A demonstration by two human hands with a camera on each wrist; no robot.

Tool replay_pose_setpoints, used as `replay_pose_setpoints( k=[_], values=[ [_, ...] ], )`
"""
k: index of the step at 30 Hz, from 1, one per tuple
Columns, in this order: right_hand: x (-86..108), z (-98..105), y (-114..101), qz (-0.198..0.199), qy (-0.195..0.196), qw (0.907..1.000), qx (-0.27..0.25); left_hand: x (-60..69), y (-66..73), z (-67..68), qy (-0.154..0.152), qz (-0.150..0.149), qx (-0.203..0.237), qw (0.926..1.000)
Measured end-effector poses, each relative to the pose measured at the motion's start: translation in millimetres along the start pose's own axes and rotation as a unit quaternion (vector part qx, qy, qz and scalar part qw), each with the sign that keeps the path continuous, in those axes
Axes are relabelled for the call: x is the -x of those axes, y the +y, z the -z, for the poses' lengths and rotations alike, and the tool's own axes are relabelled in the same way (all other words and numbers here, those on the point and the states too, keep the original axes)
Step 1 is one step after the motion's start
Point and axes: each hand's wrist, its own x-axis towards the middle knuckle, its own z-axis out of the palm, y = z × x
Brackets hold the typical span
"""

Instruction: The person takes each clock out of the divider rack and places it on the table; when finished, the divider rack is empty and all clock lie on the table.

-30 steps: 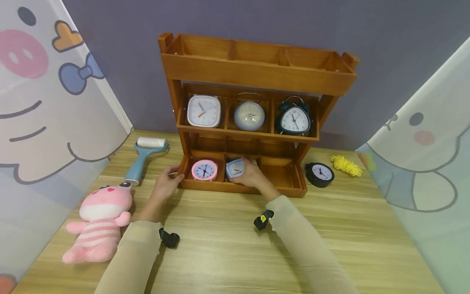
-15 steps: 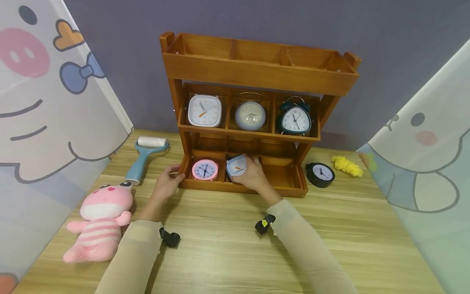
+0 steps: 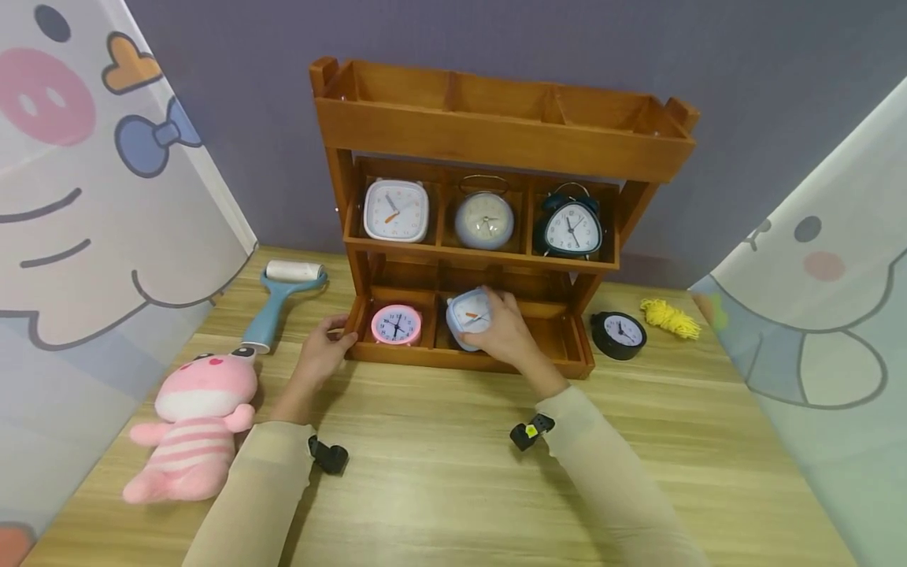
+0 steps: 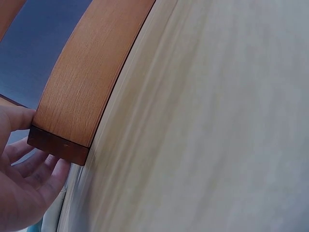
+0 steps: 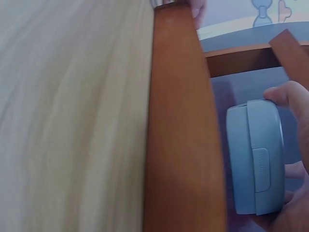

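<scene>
My right hand (image 3: 509, 335) grips a light blue alarm clock (image 3: 464, 313) in the middle bottom compartment of a brown wooden shelf (image 3: 496, 132). The clock sits tilted, its face partly covered by the fingers. In the right wrist view, its smooth blue side (image 5: 260, 164) appears behind the shelf's front board (image 5: 181, 125). My left hand (image 3: 322, 352) holds the shelf's lower left corner; the left wrist view has the thumb above and the fingers against the board's end (image 4: 60, 147). A pink alarm clock (image 3: 396, 325) stands in the bottom left compartment.
A white clock (image 3: 396, 210), a round grey-blue clock (image 3: 484, 220) and a dark green clock (image 3: 572, 230) fill the middle tier. Rightward lie a black clock (image 3: 618, 335) and yellow string (image 3: 669, 318). A lint roller (image 3: 272, 307) and pink plush toy (image 3: 194, 429) lie left.
My right hand has shifted the light blue clock rightward and slightly up within the middle compartment, tilting it. The left hand has stayed at the shelf's corner.
</scene>
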Motion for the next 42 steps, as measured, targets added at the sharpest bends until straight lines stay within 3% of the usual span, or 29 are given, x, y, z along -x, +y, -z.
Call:
replay_pose_setpoints(
  k=[9,25,34,42],
  values=[
    [28.8,44.2,12.7,-0.002,-0.019,0.9998,0.005,-1.7,1.6,-0.7,0.001,-0.012,-0.005,0.9999],
    [85.1,117.7,73.8,-0.059,0.002,0.9974,0.040,-0.2,1.1,2.2,-0.007,0.000,-0.006,1.0000],
    [109.3,138.0,108.7,-0.096,0.013,0.9945,0.041,-1.3,0.2,2.6,-0.012,0.004,-0.008,0.9999],
    [125.6,135.8,133.0,-0.140,-0.002,0.9880,0.064,-1.1,-0.4,3.3,-0.018,0.000,-0.009,0.9998]
  ],
)
